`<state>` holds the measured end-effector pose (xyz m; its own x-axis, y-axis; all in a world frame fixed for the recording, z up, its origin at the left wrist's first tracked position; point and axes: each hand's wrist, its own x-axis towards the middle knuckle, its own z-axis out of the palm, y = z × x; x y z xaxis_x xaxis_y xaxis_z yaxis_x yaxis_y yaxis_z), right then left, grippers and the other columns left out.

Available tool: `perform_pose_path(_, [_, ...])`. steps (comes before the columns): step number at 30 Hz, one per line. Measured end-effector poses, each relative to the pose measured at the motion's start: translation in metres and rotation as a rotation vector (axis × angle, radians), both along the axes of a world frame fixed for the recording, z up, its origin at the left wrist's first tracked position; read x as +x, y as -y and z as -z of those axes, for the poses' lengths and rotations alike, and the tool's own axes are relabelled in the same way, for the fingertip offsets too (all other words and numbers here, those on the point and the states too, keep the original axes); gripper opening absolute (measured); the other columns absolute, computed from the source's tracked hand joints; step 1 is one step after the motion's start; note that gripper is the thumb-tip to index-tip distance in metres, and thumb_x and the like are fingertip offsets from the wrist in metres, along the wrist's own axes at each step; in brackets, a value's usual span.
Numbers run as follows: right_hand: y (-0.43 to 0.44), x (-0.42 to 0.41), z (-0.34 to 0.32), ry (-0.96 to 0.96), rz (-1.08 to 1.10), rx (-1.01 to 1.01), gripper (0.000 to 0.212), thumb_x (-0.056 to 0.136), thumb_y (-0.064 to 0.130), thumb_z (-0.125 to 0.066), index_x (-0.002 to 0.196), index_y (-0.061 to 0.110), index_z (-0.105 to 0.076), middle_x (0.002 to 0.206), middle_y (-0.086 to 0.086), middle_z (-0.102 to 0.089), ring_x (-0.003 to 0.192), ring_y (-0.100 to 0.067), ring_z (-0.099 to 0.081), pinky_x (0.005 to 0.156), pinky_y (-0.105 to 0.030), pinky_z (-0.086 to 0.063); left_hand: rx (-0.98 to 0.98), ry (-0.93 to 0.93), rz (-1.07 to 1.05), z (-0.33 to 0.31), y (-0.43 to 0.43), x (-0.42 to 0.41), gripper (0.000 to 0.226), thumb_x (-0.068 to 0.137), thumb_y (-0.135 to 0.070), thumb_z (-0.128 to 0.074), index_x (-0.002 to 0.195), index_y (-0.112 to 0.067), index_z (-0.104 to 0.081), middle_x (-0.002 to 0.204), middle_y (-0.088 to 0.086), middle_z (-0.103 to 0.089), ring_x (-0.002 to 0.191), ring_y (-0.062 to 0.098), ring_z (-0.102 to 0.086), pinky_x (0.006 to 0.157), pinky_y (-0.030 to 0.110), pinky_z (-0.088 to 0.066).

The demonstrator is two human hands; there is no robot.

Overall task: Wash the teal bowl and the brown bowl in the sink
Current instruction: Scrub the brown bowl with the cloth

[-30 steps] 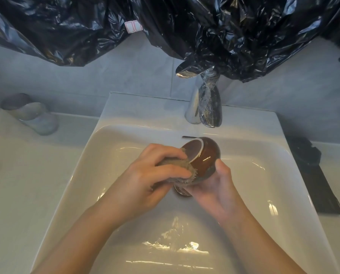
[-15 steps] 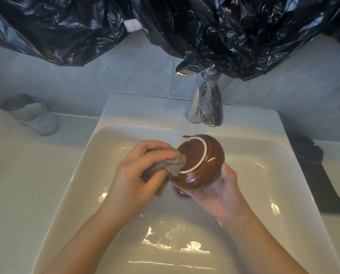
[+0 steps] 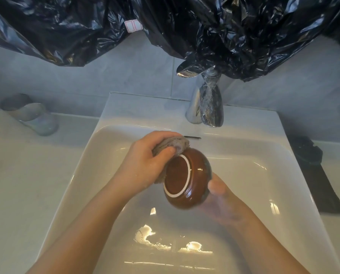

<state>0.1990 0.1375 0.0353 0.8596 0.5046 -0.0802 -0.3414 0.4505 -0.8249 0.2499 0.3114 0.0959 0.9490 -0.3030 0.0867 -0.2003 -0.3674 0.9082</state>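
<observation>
The right hand (image 3: 222,202) cups the brown bowl (image 3: 186,178) from below and behind, thumb up over its rim side, holding it above the middle of the sink (image 3: 113,147). The bowl is glossy dark brown, round-bodied, turned so its base faces the camera, with a pale unglazed ring around the foot. The left hand (image 3: 145,165) is closed around a grey sponge (image 3: 177,145), pressing it against the bowl's upper left edge. Half a second ago the sponge lay against the left side of the base; it has since slid up to the top of the bowl, and the bowl has dropped lower and tipped so more of its base shows. Both forearms reach in from the bottom edge, the left wrist bent over the bowl, the right palm blurred. Behind stands the tap (image 3: 204,107).
</observation>
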Motion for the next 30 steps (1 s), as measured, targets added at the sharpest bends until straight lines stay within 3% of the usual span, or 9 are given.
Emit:
perform_pose_path(6, [-0.002, 0.001, 0.004, -0.045, 0.031, -0.056, 0.106, 0.069, 0.056, -0.081, 0.143, -0.003, -0.034, 0.127, -0.018, -0.053, 0.117, -0.031, -0.053, 0.093, -0.039, -0.048, -0.032, 0.153, 0.126, -0.003, 0.0, -0.005, 0.03, 0.083, -0.008, -0.055, 0.106, -0.022, -0.07, 0.11, -0.002, -0.062, 0.108, 0.007, -0.057, 0.091, 0.015, -0.045])
perform_pose_path(12, [0.0, 0.0, 0.002, 0.007, 0.039, 0.047, 0.066, 0.081, 0.049, -0.073, 0.135, 0.016, -0.057, 0.128, -0.006, -0.063, 0.12, -0.021, -0.058, 0.102, -0.035, -0.048, 0.001, 0.049, -0.015, 0.015, -0.004, 0.004, 0.027, 0.085, -0.012, -0.057, 0.103, -0.029, -0.069, 0.105, -0.013, -0.064, 0.098, -0.006, -0.057, 0.086, 0.009, -0.044])
perform_pose_path(15, [0.001, 0.001, 0.001, 0.005, 0.039, 0.151, 0.061, 0.088, 0.045, -0.067, 0.138, 0.012, -0.055, 0.134, -0.008, -0.061, 0.126, -0.021, -0.056, 0.105, -0.035, -0.046, 0.034, 0.044, -0.053, 0.024, -0.008, 0.0, 0.028, 0.089, -0.004, -0.059, 0.108, -0.021, -0.07, 0.104, -0.013, -0.065, 0.096, -0.007, -0.057, 0.082, 0.005, -0.042])
perform_pose_path(18, [0.005, 0.002, 0.005, -0.03, 0.041, 0.212, 0.057, 0.089, 0.044, -0.065, 0.137, 0.014, -0.057, 0.135, -0.007, -0.062, 0.127, -0.021, -0.056, 0.107, -0.036, -0.046, 0.067, 0.079, -0.045, 0.027, -0.011, -0.007, 0.029, 0.083, -0.014, -0.056, 0.108, -0.02, -0.071, 0.102, -0.014, -0.065, 0.096, -0.009, -0.056, 0.081, 0.001, -0.038])
perform_pose_path(22, [0.006, 0.004, 0.006, -0.034, 0.058, 0.218, 0.057, 0.089, 0.042, -0.066, 0.137, 0.013, -0.057, 0.136, -0.007, -0.062, 0.128, -0.021, -0.056, 0.104, -0.036, -0.047, 0.153, 0.154, -0.002, 0.026, -0.017, -0.015, 0.033, 0.081, -0.013, -0.055, 0.109, -0.019, -0.071, 0.103, -0.007, -0.063, 0.098, -0.006, -0.054, 0.083, 0.001, -0.036])
perform_pose_path(27, [0.0, 0.008, 0.011, -0.038, 0.134, 0.178, 0.073, 0.083, 0.045, -0.073, 0.138, 0.004, -0.052, 0.135, -0.019, -0.058, 0.126, -0.032, -0.054, 0.103, -0.044, -0.046, 0.162, 0.179, 0.058, 0.014, -0.017, -0.024, 0.036, 0.079, -0.005, -0.056, 0.106, -0.022, -0.073, 0.107, -0.008, -0.058, 0.101, -0.003, -0.054, 0.082, 0.001, -0.038])
perform_pose_path(30, [-0.005, 0.006, 0.014, -0.02, 0.141, 0.018, 0.095, 0.074, 0.048, -0.08, 0.142, -0.003, -0.039, 0.132, -0.029, -0.052, 0.121, -0.042, -0.051, 0.098, -0.056, -0.044, 0.2, 0.204, -0.084, 0.012, -0.008, -0.018, 0.035, 0.08, -0.001, -0.062, 0.106, -0.024, -0.071, 0.104, -0.009, -0.059, 0.094, -0.006, -0.054, 0.08, -0.002, -0.035])
